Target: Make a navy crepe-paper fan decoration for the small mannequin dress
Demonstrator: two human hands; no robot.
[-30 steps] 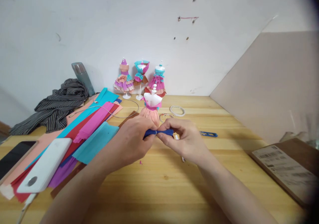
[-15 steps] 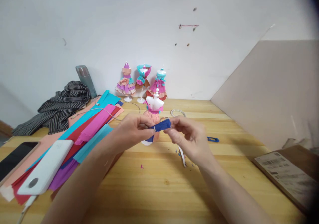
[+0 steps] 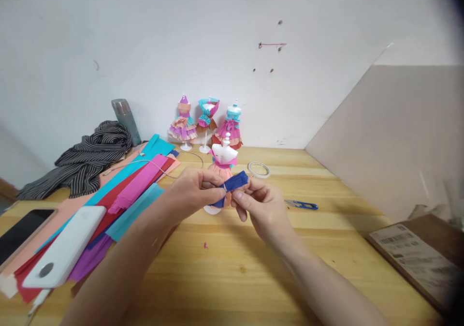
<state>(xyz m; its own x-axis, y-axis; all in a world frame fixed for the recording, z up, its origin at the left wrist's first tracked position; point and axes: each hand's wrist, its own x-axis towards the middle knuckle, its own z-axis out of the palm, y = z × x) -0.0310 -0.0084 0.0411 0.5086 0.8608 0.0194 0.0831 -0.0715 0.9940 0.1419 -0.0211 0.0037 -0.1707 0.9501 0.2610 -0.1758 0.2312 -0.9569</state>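
Note:
A small folded piece of dark blue crepe paper (image 3: 236,183), bound at its middle with a thin pale tie, is held up over the table. My left hand (image 3: 197,188) pinches it near the tie. The fingers of my right hand (image 3: 259,202) are closed at its right end, thumb and forefinger together. Just behind stands a miniature dress form (image 3: 223,156) with a white top, a pink band and a peach pleated skirt; my hands partly cover its lower part.
Three dressed miniature forms (image 3: 184,120) stand by the wall. Coloured crepe paper sheets (image 3: 136,210), a white power bank (image 3: 67,248), a phone (image 3: 27,231) and striped cloth (image 3: 94,149) lie left. Right are a tape roll (image 3: 258,170), blue thread snips (image 3: 304,205) and a cardboard parcel (image 3: 416,253).
My right hand has shifted left and down along the blue paper, closer to my left hand. More of the thread snips shows now. The view has tilted slightly upward.

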